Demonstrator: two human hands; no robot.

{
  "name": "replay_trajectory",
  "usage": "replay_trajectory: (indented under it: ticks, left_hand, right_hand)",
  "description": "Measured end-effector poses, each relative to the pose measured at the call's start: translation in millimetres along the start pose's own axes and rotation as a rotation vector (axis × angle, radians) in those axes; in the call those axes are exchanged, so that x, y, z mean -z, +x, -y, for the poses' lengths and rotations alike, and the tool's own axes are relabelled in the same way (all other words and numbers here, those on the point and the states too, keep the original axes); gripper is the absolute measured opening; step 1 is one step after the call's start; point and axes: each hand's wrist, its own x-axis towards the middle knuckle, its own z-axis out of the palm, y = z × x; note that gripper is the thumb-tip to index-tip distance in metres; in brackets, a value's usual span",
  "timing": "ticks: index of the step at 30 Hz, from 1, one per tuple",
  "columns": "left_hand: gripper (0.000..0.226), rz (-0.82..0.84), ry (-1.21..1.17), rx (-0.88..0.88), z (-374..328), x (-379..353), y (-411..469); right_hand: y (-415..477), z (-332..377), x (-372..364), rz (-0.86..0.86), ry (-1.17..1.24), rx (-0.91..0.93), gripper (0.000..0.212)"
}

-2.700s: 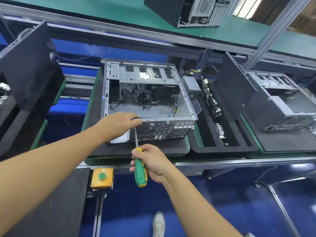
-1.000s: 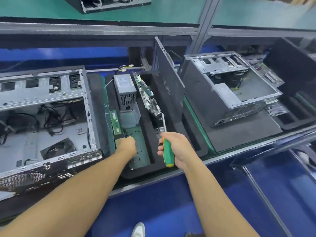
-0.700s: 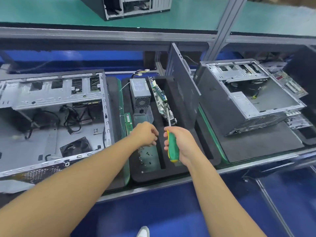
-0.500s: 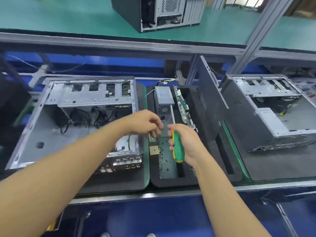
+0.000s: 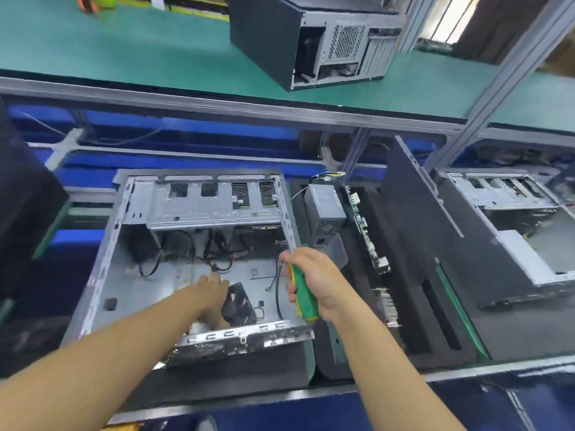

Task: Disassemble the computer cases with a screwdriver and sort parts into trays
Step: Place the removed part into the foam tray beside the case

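Left hand [image 5: 211, 295] is at the fan [image 5: 238, 303] inside the case [image 5: 140, 275], its grip unclear; right hand [image 5: 317, 275] clasps the screwdriver [image 5: 303, 293]. Best to steady the fan, then seat the tip squarely.

Bare forearms [image 5: 124, 346], left hand [image 5: 211, 295], right hand [image 5: 315, 281]

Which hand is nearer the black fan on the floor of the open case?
Left. The left hand reaches inside the case, right at the fan's left edge. The right hand grips the green screwdriver over the case's right wall, apart from the fan.
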Motion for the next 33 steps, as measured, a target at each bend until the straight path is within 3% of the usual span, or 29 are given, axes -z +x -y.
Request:
replay_trajectory:
  ticks: [5, 8, 13, 19, 23, 29, 31, 33]
  left_hand:
    - [0.083, -0.026, -0.003, -0.015, -16.9, 1.2, 7.7]
    - [0.083, 0.03, -0.237, -0.054, -9.3, 6.2, 9.7]
    - [0.042, 0.051, -0.442, -0.254, 29.0, 35.1, 1.9]
    - [0.023, -0.072, -0.63, -0.488, 51.3, 98.3, -28.0]
    - [0.023, -0.212, -0.655, -0.601, 49.8, 141.1, -53.8]
    - [0.016, -0.419, -0.858, -0.697, 35.2, 181.0, -78.3]
    - [0.02, -0.328, -1.055, -0.765, 29.5, 184.5, -80.5]
    - [0.033, -0.194, -1.208, -0.821, 23.2, 180.6, -76.1]
  right_hand:
    - [5.1, -6.1, -14.6, -0.093, 0.017, -0.034, 0.011]
    - [4.2, -12.0, -19.8, -0.124, 0.014, -0.056, 0.012]
    - [3.1, -13.1, -22.2, -0.155, -0.01, -0.05, 0.011]
    - [5.5, -7.5, -26.8, -0.155, -0.077, 0.022, 0.02]
    - [7.9, 5.0, -30.3, -0.089, -0.172, 0.102, 0.04]
    - [3.4, 33.6, -30.3, -0.151, -0.17, 0.316, 0.028]
    - [-3.2, 46.4, -22.6, -0.188, -0.182, 0.379, 0.021]
    - [-11.2, 55.0, -12.3, -0.238, -0.186, 0.402, 0.029]
